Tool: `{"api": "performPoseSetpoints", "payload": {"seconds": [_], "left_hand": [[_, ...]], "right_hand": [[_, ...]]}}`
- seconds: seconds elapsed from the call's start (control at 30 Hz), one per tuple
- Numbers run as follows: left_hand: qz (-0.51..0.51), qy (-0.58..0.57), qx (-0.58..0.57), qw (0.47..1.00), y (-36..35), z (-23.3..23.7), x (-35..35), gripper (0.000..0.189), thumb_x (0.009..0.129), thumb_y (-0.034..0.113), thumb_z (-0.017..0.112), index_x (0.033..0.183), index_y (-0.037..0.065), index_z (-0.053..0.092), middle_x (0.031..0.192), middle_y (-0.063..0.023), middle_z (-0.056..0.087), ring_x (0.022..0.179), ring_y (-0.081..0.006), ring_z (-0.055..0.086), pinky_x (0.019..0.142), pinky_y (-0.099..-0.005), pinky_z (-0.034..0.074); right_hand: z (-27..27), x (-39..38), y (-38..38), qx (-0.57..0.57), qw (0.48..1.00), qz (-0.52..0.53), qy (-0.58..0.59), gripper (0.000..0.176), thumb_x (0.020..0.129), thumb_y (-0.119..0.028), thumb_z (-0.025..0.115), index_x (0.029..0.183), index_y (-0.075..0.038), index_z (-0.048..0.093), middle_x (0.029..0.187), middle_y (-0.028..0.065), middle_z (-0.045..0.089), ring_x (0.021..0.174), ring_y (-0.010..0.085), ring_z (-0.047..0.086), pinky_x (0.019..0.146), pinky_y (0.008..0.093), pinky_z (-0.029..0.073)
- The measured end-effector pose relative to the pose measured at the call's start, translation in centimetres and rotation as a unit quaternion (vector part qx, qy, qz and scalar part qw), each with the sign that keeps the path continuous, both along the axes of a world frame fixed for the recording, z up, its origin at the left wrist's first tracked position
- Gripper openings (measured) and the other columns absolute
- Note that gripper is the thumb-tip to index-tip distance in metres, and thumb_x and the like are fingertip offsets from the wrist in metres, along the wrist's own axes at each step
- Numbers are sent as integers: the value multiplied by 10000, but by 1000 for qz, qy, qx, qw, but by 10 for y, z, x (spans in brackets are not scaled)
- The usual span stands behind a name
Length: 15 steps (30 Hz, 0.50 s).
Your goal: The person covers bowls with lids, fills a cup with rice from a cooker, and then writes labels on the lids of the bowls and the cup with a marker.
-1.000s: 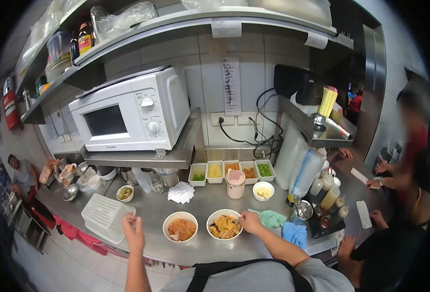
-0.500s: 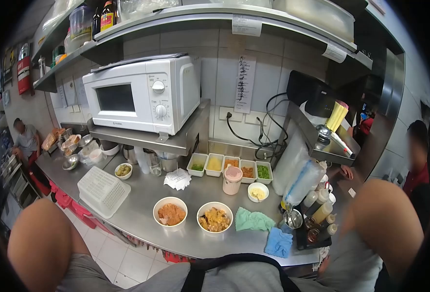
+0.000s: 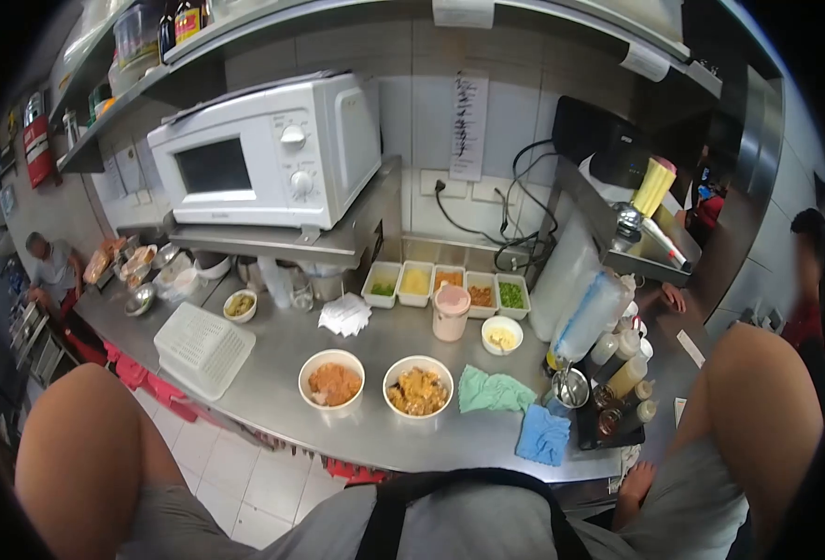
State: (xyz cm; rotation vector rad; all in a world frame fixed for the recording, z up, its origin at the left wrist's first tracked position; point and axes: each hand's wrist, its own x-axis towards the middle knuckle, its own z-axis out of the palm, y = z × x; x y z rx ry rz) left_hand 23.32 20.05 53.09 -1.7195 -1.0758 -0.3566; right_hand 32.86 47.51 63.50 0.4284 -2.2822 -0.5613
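Observation:
Neither of my hands shows; only my bent bare arms stand at the left and right edges. In front of me are a white bowl of orange-pink food (image 3: 334, 384) and a white bowl of yellow-brown food (image 3: 419, 390). To their right lie a green cloth (image 3: 493, 390) and a blue cloth (image 3: 543, 435). A pink lidded cup (image 3: 450, 313) stands before several small trays of chopped ingredients, beside a small bowl of pale yellow food (image 3: 501, 335). Part of a hand (image 3: 636, 481) is visible beside my right sleeve; whose it is cannot be told.
A white microwave (image 3: 268, 154) sits on a raised shelf. White baskets (image 3: 202, 350) lie at the counter's left. Squeeze bottles (image 3: 628, 373) and a metal cup (image 3: 569, 387) stand at the right. Another person's hand (image 3: 674, 297) rests beyond them; people stand at both sides.
The view has shifted slightly, so the shelf and microwave sit higher in the picture. More of the hand beside my right sleeve shows.

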Motion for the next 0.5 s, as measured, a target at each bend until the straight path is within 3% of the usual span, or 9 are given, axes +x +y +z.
{"api": "performPoseSetpoints", "payload": {"seconds": [0.5], "left_hand": [[-11, 19, 62, 998, 25, 4, -2, 958, 741, 780, 490, 1445, 166, 279, 1486, -269, 202, 1358, -468, 213, 1083, -578, 203]], "right_hand": [[5, 13, 23, 3, 999, -32, -21, 237, 860, -250, 564, 1011, -73, 606, 1013, 92, 608, 928, 199, 568, 802, 328, 468]]}}
